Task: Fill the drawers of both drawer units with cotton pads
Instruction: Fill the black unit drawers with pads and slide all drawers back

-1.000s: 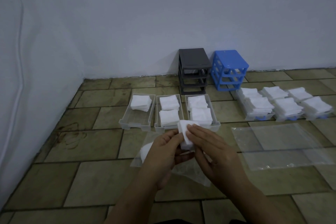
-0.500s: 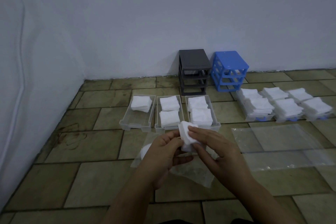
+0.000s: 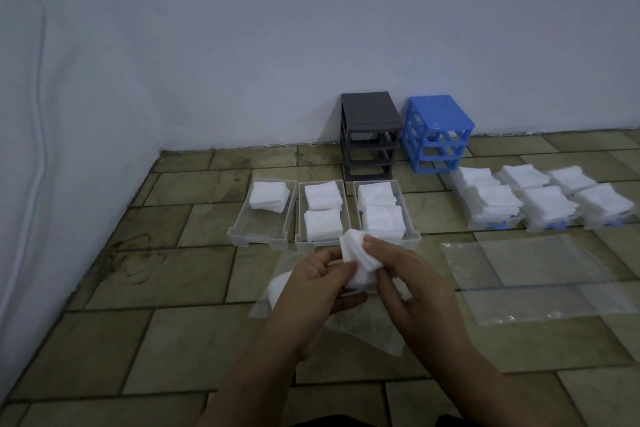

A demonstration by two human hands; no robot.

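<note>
I log both hands raised together over the floor (image 3: 104, 340), forearms entering from the bottom edge. The left hand (image 3: 311, 291) has its fingers curled round the lower part of a small stack of pads (image 3: 356, 258); the right hand (image 3: 412, 284) pinches the same stack from the right, thumb on its top face, fingers bent beneath. The stack is tilted, in the air, just in front of the clear drawers.

Under the hands lies a crumpled clear bag (image 3: 367, 329), with a few more white pads showing at its left end.

Three clear drawers sit side by side on the tiles: the left drawer (image 3: 258, 234) holds one pile at its far end, the middle drawer (image 3: 323, 215) and right drawer (image 3: 382, 211) hold two piles each.

Behind them, against the wall (image 3: 311, 28), stand the grey unit (image 3: 370, 135) and blue unit (image 3: 437, 133), both frames without drawers. To the right, three blue-handled drawers (image 3: 547, 199) are heaped with pads. A flat clear sheet (image 3: 540, 277) lies before them. The floor is stained tan tile; a second wall closes the left side.
</note>
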